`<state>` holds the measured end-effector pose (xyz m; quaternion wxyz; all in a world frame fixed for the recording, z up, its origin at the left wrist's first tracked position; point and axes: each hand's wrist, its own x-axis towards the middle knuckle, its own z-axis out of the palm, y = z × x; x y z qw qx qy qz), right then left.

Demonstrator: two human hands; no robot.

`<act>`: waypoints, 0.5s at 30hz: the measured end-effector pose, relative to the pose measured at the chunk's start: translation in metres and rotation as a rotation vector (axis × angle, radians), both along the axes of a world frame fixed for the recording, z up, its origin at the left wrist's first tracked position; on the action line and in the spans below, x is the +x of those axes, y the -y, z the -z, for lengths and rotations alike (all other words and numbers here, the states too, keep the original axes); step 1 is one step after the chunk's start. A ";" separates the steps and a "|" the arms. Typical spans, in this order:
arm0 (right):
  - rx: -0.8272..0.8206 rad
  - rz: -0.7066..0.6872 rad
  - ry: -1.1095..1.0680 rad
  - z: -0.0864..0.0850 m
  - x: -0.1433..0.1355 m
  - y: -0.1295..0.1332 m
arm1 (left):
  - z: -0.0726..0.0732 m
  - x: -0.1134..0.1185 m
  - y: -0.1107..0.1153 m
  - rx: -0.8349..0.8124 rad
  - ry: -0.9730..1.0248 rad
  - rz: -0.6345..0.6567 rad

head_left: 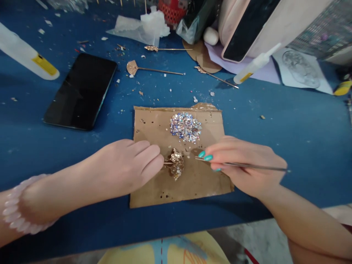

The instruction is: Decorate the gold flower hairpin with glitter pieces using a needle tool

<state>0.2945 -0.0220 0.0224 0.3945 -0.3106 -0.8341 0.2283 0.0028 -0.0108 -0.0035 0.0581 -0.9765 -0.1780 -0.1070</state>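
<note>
Closed around a thin stem, my left hand [140,163] holds a gold metallic flower-shaped ornament [176,165] over a piece of cardboard [156,194]. Small shiny bits show on the ornament's lower part. My right hand [242,165] pinches a thin metal stick-like tool [255,167], its tip pointing left at the ornament and a short gap apart from it. Whether the tip carries anything is too small to tell. Just beyond both hands, a pile of small glittering rhinestones [185,127] lies on the cardboard.
Behind the cardboard lie three gold-headed sticks [162,70]. A black phone [82,91] is at left, near a white glue bottle [30,55]. At the back right are a smaller white bottle [254,66], a printed paper [302,69] and a pale upright object with a dark panel [250,29].
</note>
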 end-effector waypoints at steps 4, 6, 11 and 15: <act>-0.041 -0.156 0.090 -0.010 0.000 0.003 | 0.000 -0.001 -0.001 -0.022 0.029 0.001; -0.043 -0.227 0.114 -0.013 -0.001 0.004 | 0.000 -0.002 -0.002 -0.022 0.030 0.011; -0.082 -0.232 0.107 -0.014 -0.003 0.009 | -0.001 -0.003 -0.004 -0.001 0.050 0.038; -0.093 -0.241 0.119 -0.012 -0.002 0.012 | -0.002 -0.003 -0.006 -0.016 0.050 0.056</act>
